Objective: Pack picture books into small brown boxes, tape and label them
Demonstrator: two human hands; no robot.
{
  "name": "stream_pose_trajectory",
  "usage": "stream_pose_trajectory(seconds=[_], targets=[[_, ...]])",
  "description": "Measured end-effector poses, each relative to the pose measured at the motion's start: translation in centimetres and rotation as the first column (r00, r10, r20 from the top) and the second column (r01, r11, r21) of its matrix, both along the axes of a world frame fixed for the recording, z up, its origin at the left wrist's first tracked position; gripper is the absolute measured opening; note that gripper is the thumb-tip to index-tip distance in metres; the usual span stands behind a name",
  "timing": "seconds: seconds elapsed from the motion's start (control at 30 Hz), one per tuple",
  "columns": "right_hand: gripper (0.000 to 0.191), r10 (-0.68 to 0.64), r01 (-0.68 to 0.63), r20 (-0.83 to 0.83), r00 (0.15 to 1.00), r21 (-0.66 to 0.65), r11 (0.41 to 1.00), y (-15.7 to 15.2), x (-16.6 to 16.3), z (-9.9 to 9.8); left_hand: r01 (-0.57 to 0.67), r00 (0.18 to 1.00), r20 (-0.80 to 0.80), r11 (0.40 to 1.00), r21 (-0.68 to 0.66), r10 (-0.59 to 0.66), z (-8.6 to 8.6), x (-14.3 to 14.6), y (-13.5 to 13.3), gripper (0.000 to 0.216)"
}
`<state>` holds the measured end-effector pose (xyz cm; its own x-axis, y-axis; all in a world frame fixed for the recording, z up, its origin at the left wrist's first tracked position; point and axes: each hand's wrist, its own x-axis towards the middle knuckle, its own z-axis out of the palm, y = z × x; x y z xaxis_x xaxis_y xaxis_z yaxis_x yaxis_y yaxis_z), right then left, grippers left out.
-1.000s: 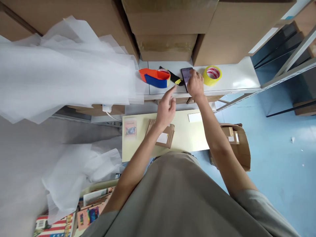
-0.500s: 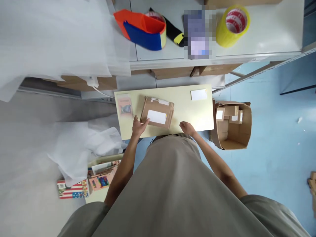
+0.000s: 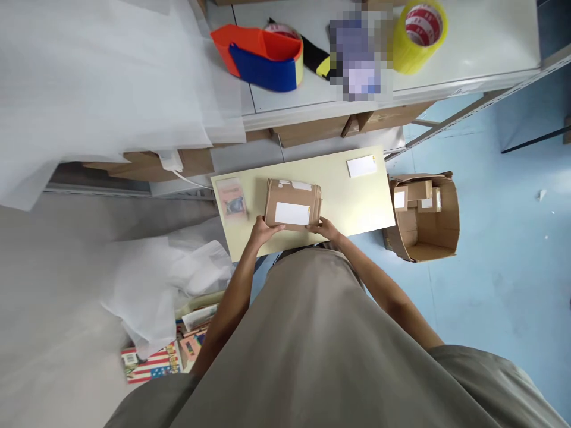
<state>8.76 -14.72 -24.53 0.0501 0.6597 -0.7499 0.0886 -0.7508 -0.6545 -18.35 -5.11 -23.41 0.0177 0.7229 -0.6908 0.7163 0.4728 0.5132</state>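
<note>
A small brown cardboard parcel (image 3: 292,196) with a white label lies on a pale yellow table (image 3: 352,202). My left hand (image 3: 263,230) grips its near left corner, fingers curled on the edge. At the parcel's near right corner my right hand (image 3: 325,227) holds it the same way. A small packet in clear wrap (image 3: 232,199) lies to the left of the parcel, and a white label sheet (image 3: 362,166) rests at the table's far right.
A white shelf (image 3: 473,53) above the table carries an orange-and-blue tape dispenser (image 3: 261,50), a yellow tape roll (image 3: 419,32) and a phone (image 3: 357,56). An open carton (image 3: 423,217) with small boxes stands on the blue floor at right. White foam sheets (image 3: 89,89) hang at left.
Both hands came down from the phone on the shelf to the table. They now grip the parcel, which has been squared up and shifted slightly right.
</note>
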Motion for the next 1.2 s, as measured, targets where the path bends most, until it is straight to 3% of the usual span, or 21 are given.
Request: stream_pose_trajectory(seconds=[0.07, 0.17, 0.23, 0.33, 0.43, 0.53, 0.67, 0.83, 0.93, 1.03, 1.1, 1.2], targets=[[0.046, -0.023, 0.020, 0.048, 0.999, 0.060, 0.998, -0.4, 0.2, -0.6, 0.090, 0.994, 0.051, 0.994, 0.064, -0.093, -0.4, -0.3, 0.8, 0.103], [0.056, 0.025, -0.083, 0.258, 0.966, 0.218, 0.972, -0.7, 1.7, -0.7, 0.156, 0.964, 0.183, 0.966, 0.206, -0.194, -1.3, -0.3, 1.6, 0.106], [0.065, 0.027, -0.165, 0.407, 0.913, 0.306, 0.938, -0.7, 3.2, -0.5, 0.132, 0.954, 0.230, 0.960, 0.247, -0.191, -2.1, 0.1, 1.7, 0.086], [0.071, 0.022, -0.249, 0.559, 0.829, 0.333, 0.909, -0.1, 5.4, -0.3, 0.047, 0.963, 0.238, 0.947, 0.318, -0.128, -3.0, 1.3, 1.6, 0.048], [0.070, 0.023, -0.249, 0.556, 0.831, 0.333, 0.909, 0.7, 6.6, -0.6, -0.044, 0.957, 0.285, 0.950, 0.308, -0.048, -3.6, 2.9, 1.3, 0.032], [0.069, 0.003, -0.179, 0.490, 0.871, 0.314, 0.932, 1.5, 7.5, -1.1, -0.080, 0.944, 0.331, 0.964, 0.253, -0.008, -3.6, 4.3, 1.2, 0.032], [0.056, 0.020, -0.170, 0.458, 0.889, 0.289, 0.942, 1.8, 9.4, -0.9, -0.115, 0.927, 0.373, 0.968, 0.223, 0.024, -2.7, 5.0, 1.3, 0.040], [0.041, -0.056, -0.069, 0.312, 0.948, 0.376, 0.924, 2.1, 12.4, 1.8, -0.305, 0.836, 0.533, 0.918, 0.251, 0.132, 0.4, 4.6, 1.5, 0.048], [0.057, -0.099, -0.003, 0.240, 0.966, 0.390, 0.921, 3.0, 12.7, 3.6, -0.365, 0.838, 0.510, 0.893, 0.262, 0.193, 2.7, 5.3, 1.8, 0.055], [0.074, -0.085, 0.004, 0.208, 0.974, 0.362, 0.932, 4.1, 12.1, 4.5, -0.322, 0.890, 0.418, 0.902, 0.289, 0.184, 4.2, 6.8, 2.0, 0.055], [0.078, -0.076, -0.004, 0.211, 0.975, 0.356, 0.934, 4.7, 11.8, 4.5, -0.303, 0.913, 0.363, 0.903, 0.304, 0.184, 4.4, 7.7, 2.1, 0.048], [0.069, -0.070, -0.021, 0.222, 0.972, 0.384, 0.923, 5.2, 12.0, 4.0, -0.320, 0.930, 0.290, 0.885, 0.338, 0.225, 4.1, 8.4, 1.8, 0.032]])
